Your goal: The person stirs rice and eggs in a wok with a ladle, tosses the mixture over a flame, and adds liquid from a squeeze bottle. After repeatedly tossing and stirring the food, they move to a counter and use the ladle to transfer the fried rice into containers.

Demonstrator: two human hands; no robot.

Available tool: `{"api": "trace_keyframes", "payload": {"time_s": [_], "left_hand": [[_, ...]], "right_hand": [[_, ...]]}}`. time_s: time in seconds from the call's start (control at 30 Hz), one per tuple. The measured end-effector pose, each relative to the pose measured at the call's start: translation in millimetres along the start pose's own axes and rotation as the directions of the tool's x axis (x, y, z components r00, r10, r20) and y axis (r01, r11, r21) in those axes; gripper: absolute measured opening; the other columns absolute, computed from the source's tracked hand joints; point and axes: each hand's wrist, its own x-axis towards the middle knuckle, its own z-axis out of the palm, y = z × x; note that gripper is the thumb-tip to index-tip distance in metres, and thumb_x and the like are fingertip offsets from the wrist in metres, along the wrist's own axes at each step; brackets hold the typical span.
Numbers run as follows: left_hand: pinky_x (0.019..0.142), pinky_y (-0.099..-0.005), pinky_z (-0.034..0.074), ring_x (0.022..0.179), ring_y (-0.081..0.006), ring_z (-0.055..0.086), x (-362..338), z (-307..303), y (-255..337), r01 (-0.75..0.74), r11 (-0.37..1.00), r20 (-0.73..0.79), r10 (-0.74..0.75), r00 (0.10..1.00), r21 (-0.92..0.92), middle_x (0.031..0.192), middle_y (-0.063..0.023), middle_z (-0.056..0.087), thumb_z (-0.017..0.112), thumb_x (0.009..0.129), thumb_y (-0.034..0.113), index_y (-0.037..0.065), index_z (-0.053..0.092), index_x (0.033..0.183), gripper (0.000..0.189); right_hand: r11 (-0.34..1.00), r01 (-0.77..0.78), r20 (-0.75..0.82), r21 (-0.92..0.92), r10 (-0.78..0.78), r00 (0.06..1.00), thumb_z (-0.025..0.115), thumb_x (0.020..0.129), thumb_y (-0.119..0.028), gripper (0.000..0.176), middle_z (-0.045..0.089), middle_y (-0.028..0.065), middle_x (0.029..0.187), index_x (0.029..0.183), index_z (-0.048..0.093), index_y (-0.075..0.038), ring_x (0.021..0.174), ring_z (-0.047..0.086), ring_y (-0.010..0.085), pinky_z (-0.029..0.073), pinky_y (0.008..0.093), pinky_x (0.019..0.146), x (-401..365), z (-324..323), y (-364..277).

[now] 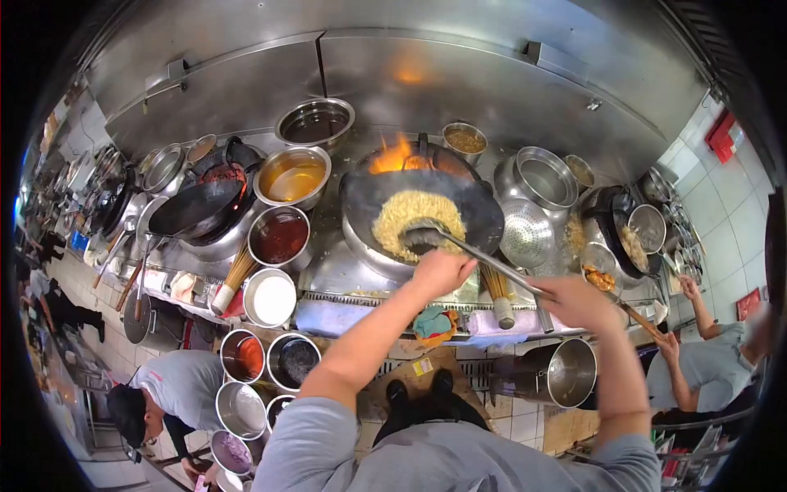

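Observation:
A black wok (484, 215) sits over the burner at the centre, with flames rising behind its far rim. Yellowish food (420, 211) lies inside, and a metal ladle (492, 261) reaches into it from the right. My right hand (574, 302) is wrapped round the ladle's handle. At the wok's near edge is my left hand (443, 272), its fingers closed; what they grip is hidden beneath them. A folded green and orange cloth (434, 323) lies just below that hand.
Bowls of dark liquid (316, 125), oil (293, 175) and red sauce (279, 236) stand left of the wok. A perforated strainer (526, 234) is to the right. A person (184, 389) bends at lower left; another (697, 369) works at far right.

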Motion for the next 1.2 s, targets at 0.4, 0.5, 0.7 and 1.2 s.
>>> {"api": "trace_keyframes", "payload": {"time_s": [0.4,0.5,0.7,1.2], "left_hand": [[0.057,-0.0487,0.05,0.06,-0.0364,0.063,-26,34,-41,0.09,0.994,0.066,-0.094,0.993,0.064,0.067,-0.0154,0.065,0.056,0.091,0.038,0.011,0.067,0.077,0.033],[0.066,-0.047,0.048,0.069,-0.0327,0.064,-21,47,-67,0.137,0.983,0.078,-0.147,0.986,0.125,0.07,-0.0113,0.065,0.058,0.091,0.037,0.012,0.067,0.08,0.029],[0.077,-0.0481,0.037,0.091,-0.0227,0.058,-30,64,-50,0.376,0.881,-0.236,-0.315,0.919,0.287,0.083,-0.0018,0.064,0.061,0.088,0.042,0.016,0.071,0.086,0.028],[0.078,-0.047,0.041,0.092,-0.025,0.059,-25,58,-46,0.482,0.845,-0.159,-0.456,0.875,0.231,0.084,-0.0043,0.066,0.061,0.089,0.043,0.016,0.073,0.089,0.029]], "right_hand": [[0.933,-0.133,-0.194,0.334,0.206,0.959,0.056,0.085,0.0,0.052,0.059,0.0104,0.067,0.133,0.047,-0.015,0.056,0.06,0.0224,0.05,0.0357,0.055,-23,-20,-28],[0.276,-0.044,-0.046,0.96,0.309,0.95,0.052,0.092,-0.004,0.055,0.053,0.0068,0.077,0.142,0.033,-0.015,0.045,0.044,0.0076,0.038,0.0215,0.039,-43,-40,-36],[-0.806,-0.096,-0.026,0.585,-0.137,0.99,0.045,0.1,-0.014,0.038,0.049,0.0073,0.085,0.137,0.046,-0.021,0.043,0.037,0.005,0.033,0.0193,0.032,32,55,12],[-0.334,-0.25,0.29,0.909,0.076,0.954,0.053,0.097,-0.012,0.034,0.054,0.008,0.08,0.127,0.04,-0.018,0.049,0.046,0.01,0.037,0.0247,0.039,126,122,40]]}}
